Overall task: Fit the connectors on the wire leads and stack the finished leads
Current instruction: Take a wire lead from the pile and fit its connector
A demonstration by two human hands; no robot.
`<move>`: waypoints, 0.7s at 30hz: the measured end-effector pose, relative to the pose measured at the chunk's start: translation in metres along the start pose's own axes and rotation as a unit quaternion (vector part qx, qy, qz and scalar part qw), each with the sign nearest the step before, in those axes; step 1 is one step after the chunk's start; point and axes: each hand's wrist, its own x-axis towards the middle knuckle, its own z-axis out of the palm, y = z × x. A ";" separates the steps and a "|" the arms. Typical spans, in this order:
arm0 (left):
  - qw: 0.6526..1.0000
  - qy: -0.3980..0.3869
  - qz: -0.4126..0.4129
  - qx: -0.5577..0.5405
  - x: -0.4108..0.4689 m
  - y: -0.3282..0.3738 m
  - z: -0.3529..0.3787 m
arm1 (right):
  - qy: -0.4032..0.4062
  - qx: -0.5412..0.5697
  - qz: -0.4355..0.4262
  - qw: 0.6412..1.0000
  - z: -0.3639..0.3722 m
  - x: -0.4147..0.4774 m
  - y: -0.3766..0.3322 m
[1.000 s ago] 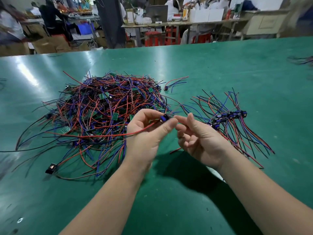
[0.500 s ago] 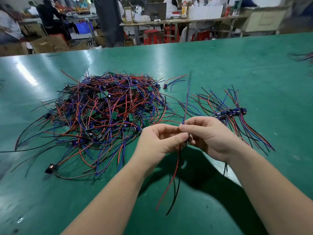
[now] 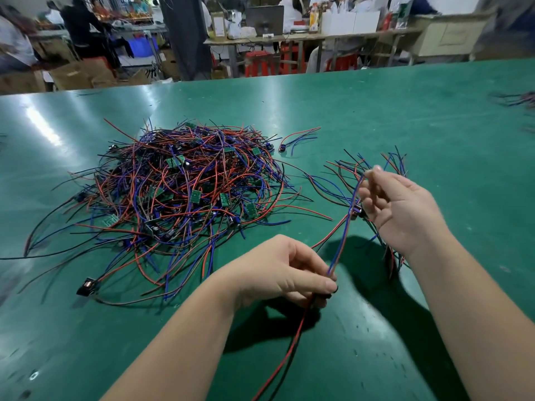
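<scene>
My left hand (image 3: 285, 273) pinches a wire lead (image 3: 343, 235) at its dark connector, low in the middle of the view. Red and black wires of that lead trail down toward me. Blue and red wires run up from the connector to my right hand (image 3: 399, 206), which pinches their far ends between thumb and fingertips. A big tangled pile of red, blue and black leads (image 3: 185, 192) with small green boards lies to the left. The stack of finished leads (image 3: 376, 169) lies under and behind my right hand, partly hidden.
The green table (image 3: 434, 125) stretches far back. One loose lead (image 3: 298, 140) lies behind the pile, and a black connector (image 3: 86, 286) sits at the pile's near left edge. More wires (image 3: 518, 99) show at the right edge. People work at benches beyond.
My hands were together at the connector; now my right hand has slid up and right along the blue and red wires, pulling them straight. My left hand has dropped lower.
</scene>
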 end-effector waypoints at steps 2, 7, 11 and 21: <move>0.999 0.045 0.018 -0.008 0.002 0.001 0.000 | 0.020 0.030 -0.011 0.999 0.000 0.002 0.000; 0.964 0.218 0.083 -0.132 0.011 0.001 -0.004 | -0.146 -0.206 -0.057 0.966 0.006 -0.009 0.010; 0.955 0.250 0.110 -0.114 0.012 -0.002 -0.008 | -0.288 -0.409 -0.141 0.854 0.015 -0.027 0.027; 0.949 0.268 0.151 -0.064 0.014 0.000 -0.009 | -0.151 -0.457 -0.262 0.837 0.005 -0.013 0.014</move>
